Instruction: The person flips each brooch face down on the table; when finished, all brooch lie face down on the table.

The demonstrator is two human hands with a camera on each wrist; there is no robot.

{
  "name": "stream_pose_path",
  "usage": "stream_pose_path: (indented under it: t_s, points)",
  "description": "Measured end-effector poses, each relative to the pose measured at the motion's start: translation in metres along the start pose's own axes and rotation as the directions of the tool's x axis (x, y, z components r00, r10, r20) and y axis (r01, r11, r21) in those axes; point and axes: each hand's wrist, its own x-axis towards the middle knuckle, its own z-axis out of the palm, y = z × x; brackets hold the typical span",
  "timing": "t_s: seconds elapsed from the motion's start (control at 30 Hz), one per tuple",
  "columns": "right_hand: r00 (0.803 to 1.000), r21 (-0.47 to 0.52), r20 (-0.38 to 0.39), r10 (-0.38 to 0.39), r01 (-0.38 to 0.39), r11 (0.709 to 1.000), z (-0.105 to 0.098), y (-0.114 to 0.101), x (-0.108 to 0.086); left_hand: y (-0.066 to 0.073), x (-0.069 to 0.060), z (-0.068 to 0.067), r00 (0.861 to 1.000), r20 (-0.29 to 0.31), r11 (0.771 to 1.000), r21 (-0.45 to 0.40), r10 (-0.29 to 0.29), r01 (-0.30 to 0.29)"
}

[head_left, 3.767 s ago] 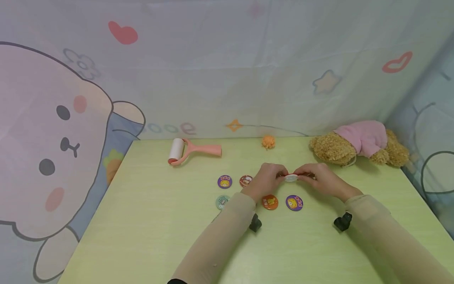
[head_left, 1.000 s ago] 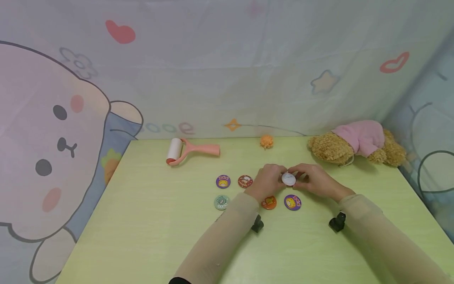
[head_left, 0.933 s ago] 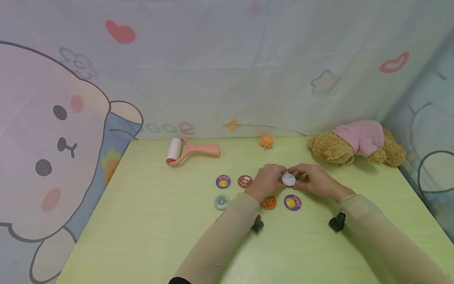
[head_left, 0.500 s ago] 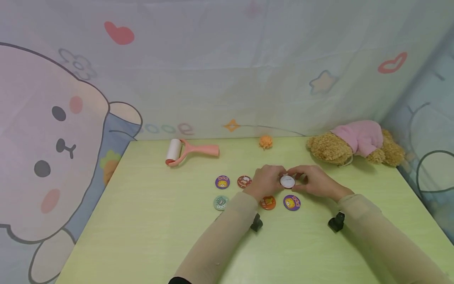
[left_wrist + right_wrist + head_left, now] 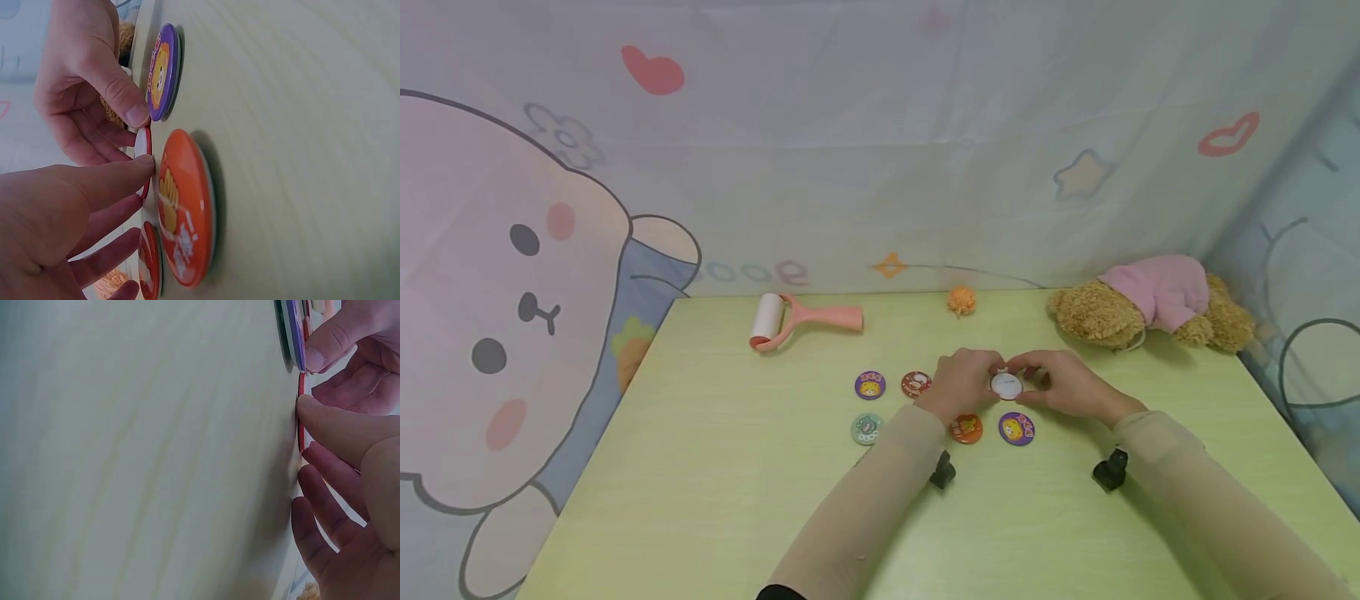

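In the head view, the left hand (image 5: 958, 385) and the right hand (image 5: 1067, 383) hold one round red-rimmed badge (image 5: 1007, 386) by its edge, from its 9 o'clock and 3 o'clock sides, each with a narrow pinch. This badge is low at the table (image 5: 700, 500), white back upward. Near it, a purple badge (image 5: 1017, 428) lies at 6 o'clock. Farther away, a lint roller (image 5: 831, 317) lies between 9 and 10 o'clock, and a teddy bear (image 5: 1161, 292) at 2 o'clock.
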Motion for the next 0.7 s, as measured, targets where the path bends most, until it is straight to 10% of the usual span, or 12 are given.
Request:
stream_pose_path:
  t_s: [0.47,0.7]
  points:
    - [1.000,-0.001,0.014,0.017,-0.017,1.000,-0.001,-0.001,0.001,-0.008,0.000,-0.003,0.999,0.014,0.997,-0.068,0.049,-0.048]
    - [1.000,-0.013,0.022,0.018,-0.018,1.000,-0.001,-0.002,0.001,-0.019,-0.005,-0.018,0.996,-0.083,0.977,-0.211,0.016,-0.033]
